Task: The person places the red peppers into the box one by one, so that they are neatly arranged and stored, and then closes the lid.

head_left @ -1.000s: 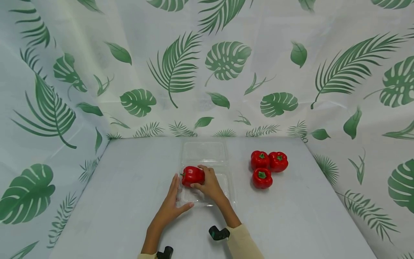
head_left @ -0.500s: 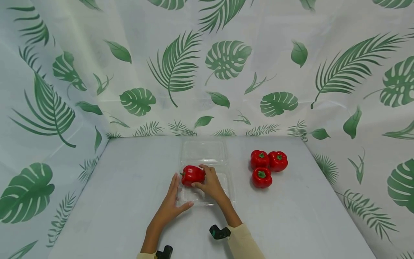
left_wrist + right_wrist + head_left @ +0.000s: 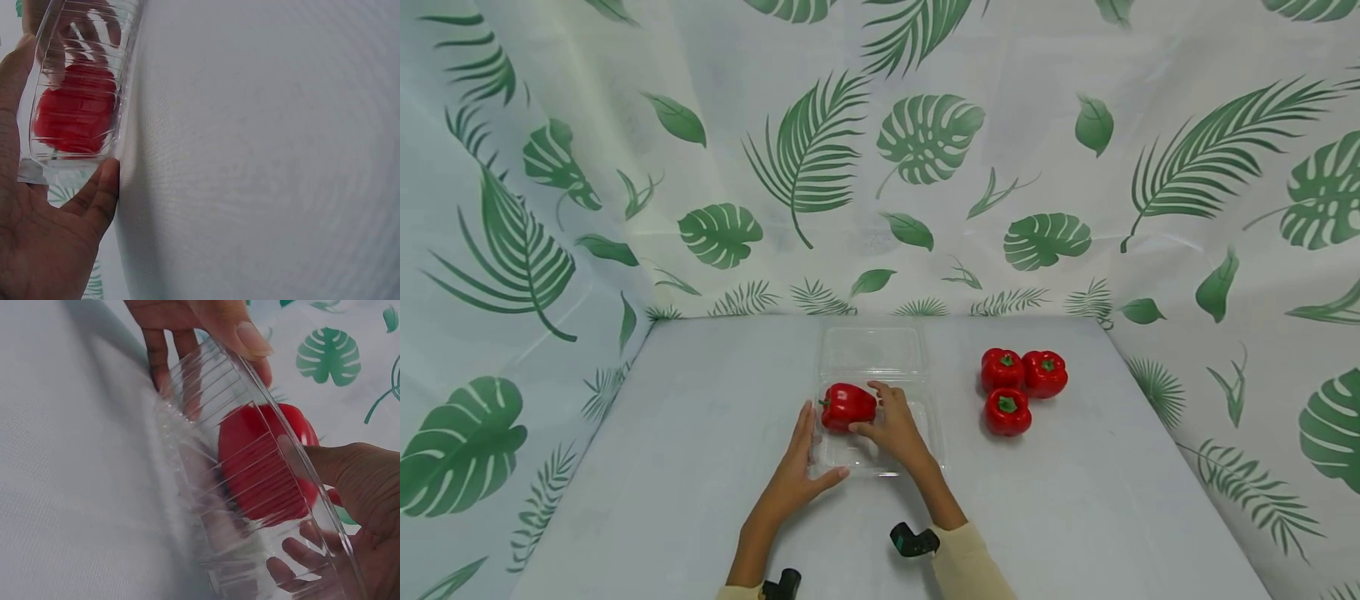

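In the head view, a red bell pepper (image 3: 847,407) lies on its side in a clear plastic clamshell box (image 3: 934,429), its green stem pointing left. My right hand (image 3: 897,429) is over the box at the pepper's right end. Its thumb is close against the pepper, while the fingers stand off from it; the right wrist view shows the right hand (image 3: 372,500) through the clear wall. My left hand (image 3: 793,475) lies along the box's left side with straight fingers and the thumb spread. Fingertips of the left hand (image 3: 53,240) touch the box wall in the left wrist view.
Three more red bell peppers (image 3: 1007,412) stand grouped on the table (image 3: 1112,500) to the right of the box. The box's open lid (image 3: 872,350) lies flat behind its base. A leaf-printed curtain (image 3: 925,267) borders the table at the back and sides.
My right hand has loosened from the pepper and shifted slightly right, its fingers coming away. The pepper stays in the box. My left hand has hardly moved.
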Demonstrator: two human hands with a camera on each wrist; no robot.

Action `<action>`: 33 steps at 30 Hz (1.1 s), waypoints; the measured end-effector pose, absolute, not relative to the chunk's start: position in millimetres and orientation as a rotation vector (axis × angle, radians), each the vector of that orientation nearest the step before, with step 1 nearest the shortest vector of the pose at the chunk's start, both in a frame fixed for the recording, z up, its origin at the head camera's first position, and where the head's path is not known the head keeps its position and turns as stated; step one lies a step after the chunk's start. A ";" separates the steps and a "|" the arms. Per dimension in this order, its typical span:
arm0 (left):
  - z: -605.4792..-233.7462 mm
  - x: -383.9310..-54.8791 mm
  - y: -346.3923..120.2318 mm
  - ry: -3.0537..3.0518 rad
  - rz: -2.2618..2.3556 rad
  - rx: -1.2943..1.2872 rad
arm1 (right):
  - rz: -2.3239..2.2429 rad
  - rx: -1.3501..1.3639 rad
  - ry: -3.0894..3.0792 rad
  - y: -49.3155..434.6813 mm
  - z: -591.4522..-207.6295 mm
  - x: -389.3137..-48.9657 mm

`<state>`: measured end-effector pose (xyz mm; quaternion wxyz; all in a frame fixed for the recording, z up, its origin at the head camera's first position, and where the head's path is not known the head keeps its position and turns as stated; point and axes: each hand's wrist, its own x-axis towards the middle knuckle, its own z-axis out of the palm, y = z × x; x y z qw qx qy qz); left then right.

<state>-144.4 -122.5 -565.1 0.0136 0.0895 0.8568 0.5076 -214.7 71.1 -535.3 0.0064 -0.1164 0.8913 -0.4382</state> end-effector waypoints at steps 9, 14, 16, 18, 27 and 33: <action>-566.9 -144.3 -123.3 2.676 1.571 0.279 | -1.355 -0.328 2.851 84.6 -524.8 -207.5; -567.4 -144.1 -122.8 2.672 1.581 0.275 | -1.357 -0.269 2.920 95.8 -515.2 -205.3; -566.9 -144.1 -122.3 2.663 1.583 0.261 | -1.339 -0.230 2.968 101.7 -511.6 -205.9; -566.4 -144.2 -121.9 2.662 1.567 0.247 | -1.315 -0.194 3.033 108.2 -507.6 -206.7; -563.0 -145.3 -122.2 2.658 1.547 0.213 | -1.207 -0.091 3.538 145.1 -496.8 -209.3; -564.5 -144.5 -121.7 2.644 1.556 0.198 | -1.343 0.276 3.643 171.9 -506.4 -209.3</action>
